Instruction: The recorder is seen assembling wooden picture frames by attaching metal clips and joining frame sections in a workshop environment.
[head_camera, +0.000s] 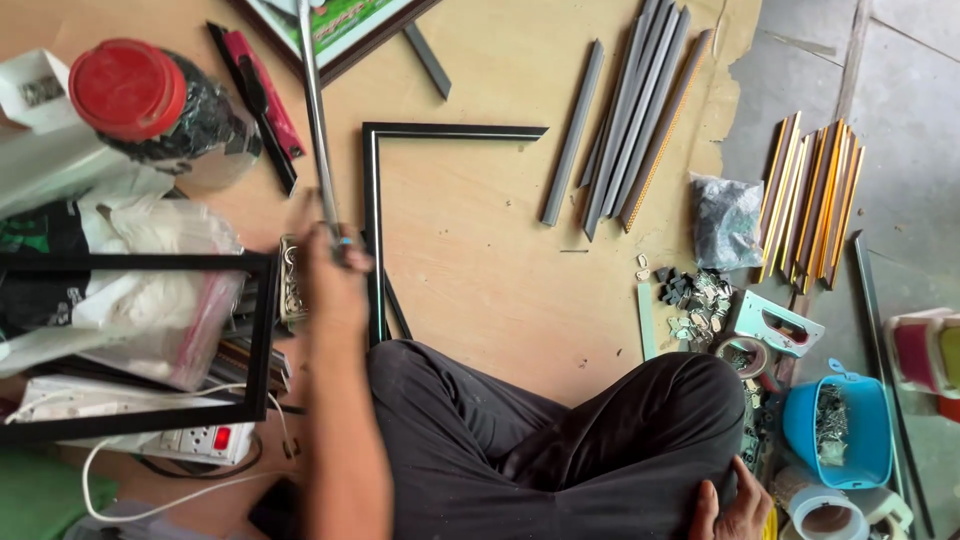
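Now seated cross-legged on a plywood floor (500, 260), working on a black frame.

Left hand (335, 270) closed around a long thin metal rod (316, 120), grip tight near its lower end, rod running up and away toward a framed picture (340, 25) at the top edge. Right hand (735, 505) resting on the right knee, fingers loosely spread, holding nothing. Black frame corner (372, 200), an L of two joined strips, lying flat on the floor just right of the left hand, long side touching the knee area. Grey moulding strips (630, 110) bundled farther off, well apart from both hands. Small metal clips (695, 295) scattered near the right knee, beside a blue tub (860, 420). Red-capped jar (150, 100) at far left.
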